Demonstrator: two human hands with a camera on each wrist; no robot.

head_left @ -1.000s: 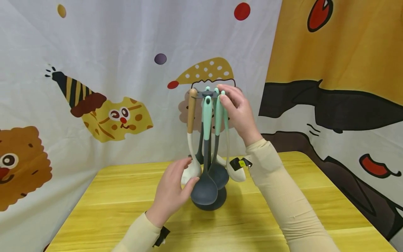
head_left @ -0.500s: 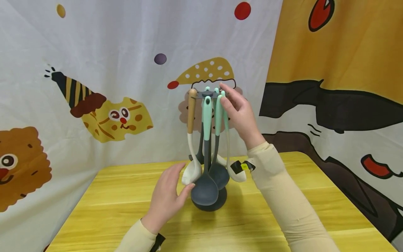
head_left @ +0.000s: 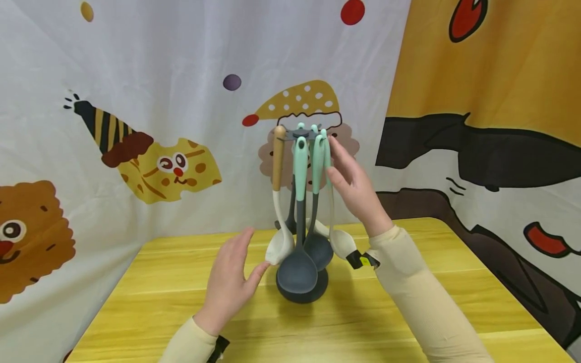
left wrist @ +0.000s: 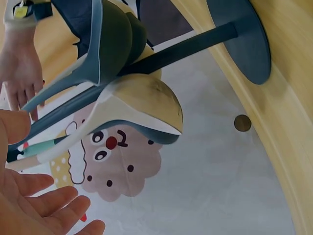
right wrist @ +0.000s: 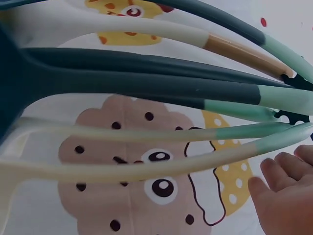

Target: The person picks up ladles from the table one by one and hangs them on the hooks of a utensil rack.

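Note:
A dark grey utensil stand (head_left: 320, 291) stands on the table with several kitchen tools hanging from its top. At the front is a dark ladle (head_left: 297, 272) with a mint handle, and behind it another dark ladle (head_left: 321, 250). On the left hangs a white ladle (head_left: 278, 248) with a wooden handle; on the right, a white spoon (head_left: 343, 244) with a mint handle. My left hand (head_left: 229, 282) is spread beside the white ladle, its thumb tip close to the bowl. My right hand (head_left: 356, 189), fingers extended, is beside the mint handles; the right wrist view shows it gripping nothing.
The yellow wood-grain table (head_left: 150, 297) carries the stand near its middle. Behind hangs a cartoon-printed cloth (head_left: 181, 65). More tools hang at the back of the stand, partly hidden by the front ones.
My left hand has drawn back left and down from the ladles. My right hand has moved off the stand's top, slightly down and to the right. The stand stays in place.

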